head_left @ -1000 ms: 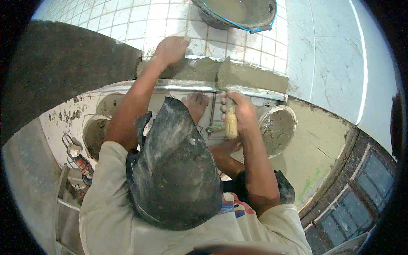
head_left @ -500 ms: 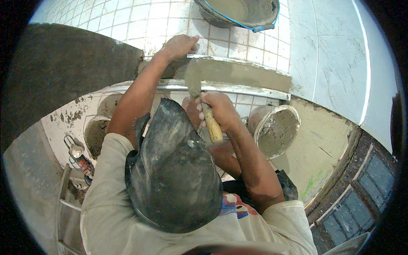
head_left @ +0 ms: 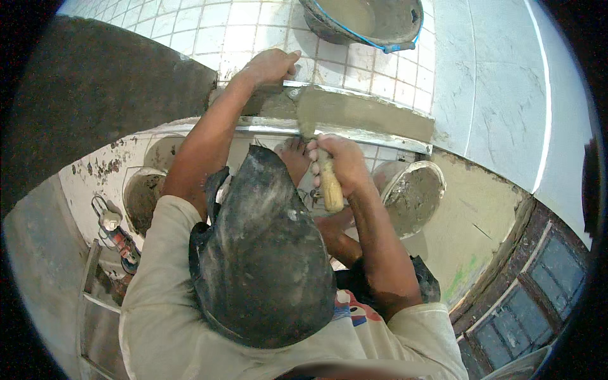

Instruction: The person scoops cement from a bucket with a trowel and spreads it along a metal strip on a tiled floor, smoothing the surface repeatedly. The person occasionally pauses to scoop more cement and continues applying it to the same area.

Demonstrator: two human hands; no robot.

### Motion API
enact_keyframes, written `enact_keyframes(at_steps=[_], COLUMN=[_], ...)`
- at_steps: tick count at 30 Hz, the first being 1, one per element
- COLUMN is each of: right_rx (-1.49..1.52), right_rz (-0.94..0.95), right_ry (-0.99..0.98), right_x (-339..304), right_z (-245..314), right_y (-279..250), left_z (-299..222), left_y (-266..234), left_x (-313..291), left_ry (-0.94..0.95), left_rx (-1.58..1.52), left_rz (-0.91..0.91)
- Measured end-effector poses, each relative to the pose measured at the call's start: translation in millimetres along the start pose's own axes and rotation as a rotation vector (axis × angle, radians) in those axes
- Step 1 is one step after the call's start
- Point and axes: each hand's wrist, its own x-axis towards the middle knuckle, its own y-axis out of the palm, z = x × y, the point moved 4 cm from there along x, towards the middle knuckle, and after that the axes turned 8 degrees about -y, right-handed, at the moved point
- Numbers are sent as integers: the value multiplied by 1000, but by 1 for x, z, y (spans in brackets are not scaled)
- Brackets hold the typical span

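Note:
My right hand (head_left: 342,161) is closed around the yellowish wooden handle of a trowel (head_left: 330,187). The trowel's mortar-coated blade (head_left: 309,117) lies against a band of wet grey mortar (head_left: 373,117) that runs between two pale metal strips. Farther to the left, my left hand (head_left: 269,66) grips the far metal strip (head_left: 348,92) near its left end. Some of its fingers are hidden behind the hand. The near metal strip (head_left: 373,135) passes just beyond my right hand. A bare foot (head_left: 294,158) shows below it.
A black bucket (head_left: 323,31) with a blue handle stands on white tiles beyond the mortar. Mortar-smeared buckets stand at right (head_left: 415,196) and left (head_left: 142,199). An angle grinder (head_left: 120,240) lies far left. A dark panel (head_left: 107,95) borders the left; a black cap (head_left: 263,253) covers the lower middle.
My right hand has moved the trowel a little to the right along the mortar band. My left hand stays on the far strip. The view has shifted slightly.

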Motion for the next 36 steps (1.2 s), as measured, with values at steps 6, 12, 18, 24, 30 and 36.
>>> enact_keyframes(at_steps=[6,12,18,24,30,36], right_rx=[-146,-1385,-1681,-1545,-1461,-1654], right_rz=[167,245,135,186,231,275], right_ry=[39,-653,-438,-246,-41,-353], right_x=[9,-3,34,95,85,107], right_z=[1,62,121,121,134,131], right_y=[4,-39,-79,-87,-68,-72], left_z=[16,-3,6,7,9,-5], left_y=[4,-5,-4,-1,-1,-4], left_x=[9,-5,2,1,-1,-4], left_ry=[-38,-81,9,-112,-120,-35], left_rx=[-35,-43,-10,-143,-133,-83], left_rz=[0,40,34,71,39,68])
